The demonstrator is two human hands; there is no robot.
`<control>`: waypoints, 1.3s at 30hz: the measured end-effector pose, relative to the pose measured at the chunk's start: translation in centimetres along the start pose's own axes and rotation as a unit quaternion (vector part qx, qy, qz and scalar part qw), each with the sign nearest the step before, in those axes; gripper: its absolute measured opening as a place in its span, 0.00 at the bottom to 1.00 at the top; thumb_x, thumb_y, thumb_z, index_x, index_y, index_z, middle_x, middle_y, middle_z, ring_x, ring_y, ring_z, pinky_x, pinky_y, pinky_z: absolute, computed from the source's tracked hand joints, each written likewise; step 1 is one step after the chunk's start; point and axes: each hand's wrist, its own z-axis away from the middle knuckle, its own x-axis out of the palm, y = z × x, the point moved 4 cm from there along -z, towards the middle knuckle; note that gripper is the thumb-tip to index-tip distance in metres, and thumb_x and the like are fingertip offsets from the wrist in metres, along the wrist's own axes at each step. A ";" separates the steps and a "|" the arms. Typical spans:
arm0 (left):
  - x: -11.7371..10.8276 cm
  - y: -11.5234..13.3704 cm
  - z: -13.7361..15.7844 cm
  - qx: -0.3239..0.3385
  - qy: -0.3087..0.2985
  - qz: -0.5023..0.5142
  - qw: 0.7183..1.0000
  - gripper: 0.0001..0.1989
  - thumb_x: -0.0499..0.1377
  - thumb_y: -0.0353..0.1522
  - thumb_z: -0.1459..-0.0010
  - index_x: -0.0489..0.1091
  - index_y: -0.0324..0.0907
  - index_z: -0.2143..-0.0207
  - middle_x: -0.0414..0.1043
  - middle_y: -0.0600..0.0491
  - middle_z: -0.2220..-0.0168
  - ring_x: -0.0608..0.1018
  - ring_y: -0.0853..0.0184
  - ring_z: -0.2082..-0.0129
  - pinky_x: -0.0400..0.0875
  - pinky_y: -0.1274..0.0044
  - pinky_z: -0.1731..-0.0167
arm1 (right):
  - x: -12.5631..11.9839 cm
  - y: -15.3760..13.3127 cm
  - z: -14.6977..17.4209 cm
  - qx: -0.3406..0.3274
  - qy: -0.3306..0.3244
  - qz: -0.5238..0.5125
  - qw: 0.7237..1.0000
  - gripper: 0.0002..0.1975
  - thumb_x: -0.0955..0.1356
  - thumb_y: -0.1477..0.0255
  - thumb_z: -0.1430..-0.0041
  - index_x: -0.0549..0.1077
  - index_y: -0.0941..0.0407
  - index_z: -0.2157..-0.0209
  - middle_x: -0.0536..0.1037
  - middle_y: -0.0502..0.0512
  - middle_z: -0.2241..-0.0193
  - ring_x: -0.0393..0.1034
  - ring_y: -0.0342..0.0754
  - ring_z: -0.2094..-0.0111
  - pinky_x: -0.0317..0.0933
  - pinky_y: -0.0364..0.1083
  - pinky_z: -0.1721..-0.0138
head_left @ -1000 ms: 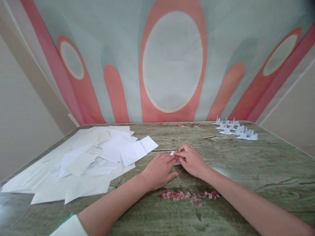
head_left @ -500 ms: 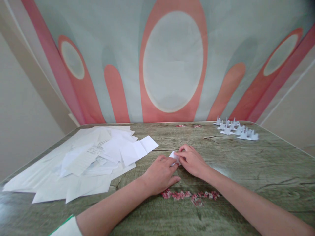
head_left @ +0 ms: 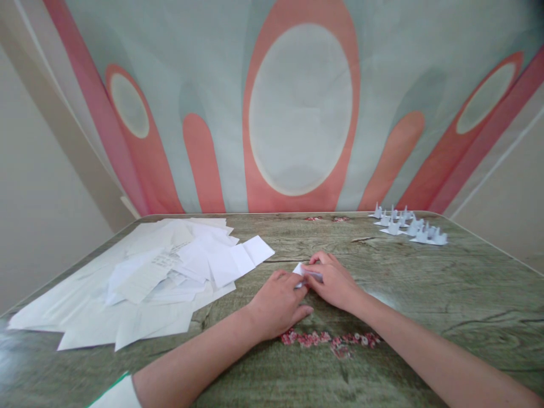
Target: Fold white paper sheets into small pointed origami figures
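Note:
A small folded piece of white paper (head_left: pixel 298 268) lies on the wood-grain table between my hands. My left hand (head_left: pixel 278 303) presses its fingertips onto the paper's left and near side, thumb stretched out to the right on the tabletop. From the right, my right hand (head_left: pixel 334 279) pinches a raised flap of the same paper between thumb and fingers. Much of the folded paper is hidden under the fingers of both hands, so its exact shape cannot be made out.
A spread heap of white paper sheets (head_left: pixel 148 283) covers the table's left side, with a creased sheet (head_left: pixel 258 250) at its right edge. Several white folded paper cranes (head_left: pixel 419 229) stand at the back right. A printed cloth (head_left: pixel 300 113) hangs behind the table (head_left: pixel 446 317).
A flap of the paper now stands up at my right fingers, where the paper lay flatter before. My left hand stays nearly in place. The whole view has shifted slightly.

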 end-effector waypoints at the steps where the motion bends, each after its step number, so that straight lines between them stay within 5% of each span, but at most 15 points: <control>1: 0.0 0.0 0.0 0.000 0.000 0.001 1.000 0.18 0.52 0.42 0.42 0.66 0.40 0.55 0.67 0.47 0.55 0.68 0.60 0.53 0.57 0.68 0.51 | 0.0 0.0 0.0 0.000 0.000 0.002 1.000 0.11 0.63 0.67 0.42 0.76 0.50 0.64 0.68 0.54 0.62 0.60 0.48 0.60 0.56 0.46 0.57; 39: -0.1 -1.0 -0.4 -0.009 0.011 0.005 1.000 0.17 0.49 0.41 0.40 0.65 0.40 0.55 0.70 0.49 0.54 0.70 0.63 0.53 0.49 0.67 0.45 | 0.1 -0.1 0.0 0.016 0.038 0.047 0.998 0.13 0.63 0.63 0.44 0.73 0.49 0.59 0.67 0.55 0.60 0.58 0.50 0.59 0.54 0.48 0.57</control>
